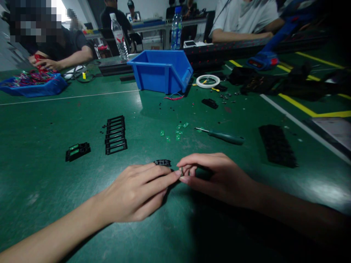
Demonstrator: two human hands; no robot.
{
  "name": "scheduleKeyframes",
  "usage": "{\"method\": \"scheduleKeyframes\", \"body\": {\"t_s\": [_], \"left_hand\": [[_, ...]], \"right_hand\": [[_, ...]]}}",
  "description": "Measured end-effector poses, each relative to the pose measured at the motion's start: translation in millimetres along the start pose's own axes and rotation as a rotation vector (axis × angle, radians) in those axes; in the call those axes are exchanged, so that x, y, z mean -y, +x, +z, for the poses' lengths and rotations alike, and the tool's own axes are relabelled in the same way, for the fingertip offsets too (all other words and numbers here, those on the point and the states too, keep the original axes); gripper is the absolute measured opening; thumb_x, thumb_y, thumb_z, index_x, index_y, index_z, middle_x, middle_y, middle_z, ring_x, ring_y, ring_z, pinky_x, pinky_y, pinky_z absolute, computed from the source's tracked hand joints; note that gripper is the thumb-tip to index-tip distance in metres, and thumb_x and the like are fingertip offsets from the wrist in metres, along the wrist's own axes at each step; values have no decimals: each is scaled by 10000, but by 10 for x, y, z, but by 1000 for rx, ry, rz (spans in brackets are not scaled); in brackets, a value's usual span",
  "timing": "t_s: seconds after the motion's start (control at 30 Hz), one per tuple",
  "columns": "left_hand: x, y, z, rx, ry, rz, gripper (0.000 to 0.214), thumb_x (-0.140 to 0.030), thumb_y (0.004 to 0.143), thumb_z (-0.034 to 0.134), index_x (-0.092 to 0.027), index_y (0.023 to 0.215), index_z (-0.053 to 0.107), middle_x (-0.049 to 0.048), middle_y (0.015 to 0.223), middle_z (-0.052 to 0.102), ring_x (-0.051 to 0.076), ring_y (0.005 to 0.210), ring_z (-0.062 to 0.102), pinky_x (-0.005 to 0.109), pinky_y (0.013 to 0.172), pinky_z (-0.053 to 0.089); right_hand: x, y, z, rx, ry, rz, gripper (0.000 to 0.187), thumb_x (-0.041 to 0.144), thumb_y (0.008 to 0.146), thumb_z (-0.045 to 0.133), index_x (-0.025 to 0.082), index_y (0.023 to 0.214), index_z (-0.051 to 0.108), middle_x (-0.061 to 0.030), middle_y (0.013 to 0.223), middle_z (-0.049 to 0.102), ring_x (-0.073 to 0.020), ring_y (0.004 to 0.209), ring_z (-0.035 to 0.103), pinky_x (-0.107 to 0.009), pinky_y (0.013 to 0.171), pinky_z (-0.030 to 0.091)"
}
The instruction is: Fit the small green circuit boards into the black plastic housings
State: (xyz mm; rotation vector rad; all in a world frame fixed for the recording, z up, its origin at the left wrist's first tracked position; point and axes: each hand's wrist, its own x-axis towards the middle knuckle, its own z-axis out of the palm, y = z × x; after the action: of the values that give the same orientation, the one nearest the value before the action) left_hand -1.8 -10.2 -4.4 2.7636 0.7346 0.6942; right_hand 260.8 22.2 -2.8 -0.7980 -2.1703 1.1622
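Observation:
My left hand (145,190) is closed over a black plastic part (162,163), whose upper end shows beyond the fingers. Between the thumb and forefinger of my right hand (219,177) is a small greenish piece (181,171), seen edge-on, and my left fingertips touch it. Ahead lie several small green circuit boards (178,132) and a screwdriver (226,137) with a dark green handle. To the left are a black part holding green boards (78,151) and a row of black rectangular frames (116,135).
A blue bin (161,71) stands at the back, near two bottles (119,38). Wires fill a blue tray (34,86) at far left. Black parts (277,145), a white ring (207,81) and a cordless drill (264,58) lie rightward. Other people sit across the table.

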Motion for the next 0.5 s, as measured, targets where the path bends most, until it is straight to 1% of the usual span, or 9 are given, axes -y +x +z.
{"method": "scheduleKeyframes", "body": {"t_s": [0.17,0.27,0.37,0.43,0.5], "left_hand": [[4,-2,1,12,2,0,466,-131,955,549,-108,1420,520,125,1288,673,221,1080,668,362,871,587],[0,-1,-4,17,-5,-2,473,-126,956,544,-116,1428,518,124,1305,663,221,1111,662,357,878,593],[-3,-5,-6,-6,-8,-23,475,-128,959,539,-117,1434,517,123,1314,658,210,1139,659,338,893,595],[-3,-9,-7,-22,-4,-40,476,-127,961,538,-119,1437,515,120,1315,657,198,1151,657,325,908,592],[-2,-13,-7,-24,1,-45,480,-127,963,540,-126,1442,513,114,1318,655,189,1162,654,317,923,590]], "right_hand": [[7,3,-3,-7,-7,-9,193,268,928,689,179,1099,679,-13,874,725,-106,704,654,-212,675,524],[6,7,-6,-4,4,-19,192,254,925,694,175,1099,679,-6,878,721,-96,718,653,-198,686,521],[15,6,-6,-2,24,-19,180,242,921,698,170,1085,685,0,865,716,-88,713,645,-188,683,517],[26,5,-9,-4,48,-10,180,242,918,699,170,1082,689,0,849,714,-91,702,639,-195,676,520],[33,11,-21,-17,94,30,191,260,909,709,175,1079,697,-13,861,724,-112,726,653,-222,692,534]]}}
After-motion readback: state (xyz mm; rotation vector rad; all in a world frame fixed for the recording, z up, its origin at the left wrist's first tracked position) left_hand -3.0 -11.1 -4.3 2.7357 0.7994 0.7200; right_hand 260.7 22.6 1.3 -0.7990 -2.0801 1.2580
